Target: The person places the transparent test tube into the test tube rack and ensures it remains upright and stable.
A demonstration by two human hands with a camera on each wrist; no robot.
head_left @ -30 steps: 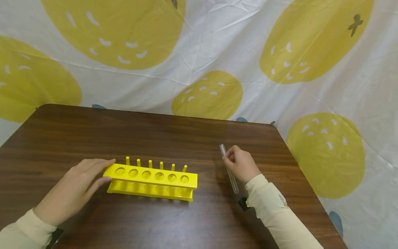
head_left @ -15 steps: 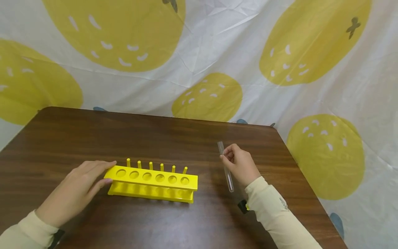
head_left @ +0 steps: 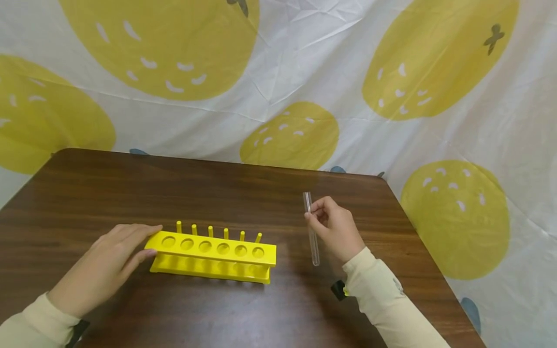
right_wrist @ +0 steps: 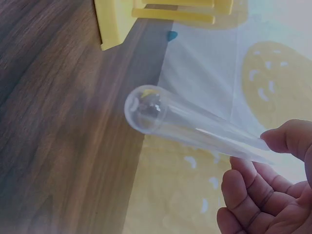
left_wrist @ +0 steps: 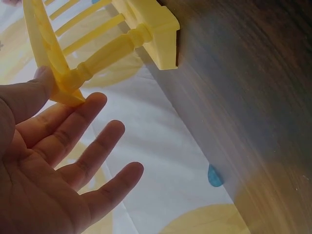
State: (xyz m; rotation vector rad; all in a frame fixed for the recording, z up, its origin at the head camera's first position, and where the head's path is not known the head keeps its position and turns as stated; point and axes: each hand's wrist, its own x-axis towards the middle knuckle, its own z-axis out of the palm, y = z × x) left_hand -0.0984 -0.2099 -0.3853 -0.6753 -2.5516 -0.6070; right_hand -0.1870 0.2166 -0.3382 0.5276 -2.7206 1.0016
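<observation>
One left hand (head_left: 102, 266) pinches a yellow rack (head_left: 209, 255) by its end (outer fingers (left_wrist: 119, 183) spread), the right hand (head_left: 337, 229), curled, pinches a tilted clear tube (head_left: 313, 244) over the worktop (head_left: 196, 188)

Brown table (head_left: 226, 193) — cloth (head_left: 278, 72), possibly lemon-printed

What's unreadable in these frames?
Left wrist view: far end of the yellow rack, cut off by the top edge.
Right wrist view: mouth of the test tube, lost in glare by the right hand.
Head view: left sleeve, cut off at the lower left corner.
</observation>
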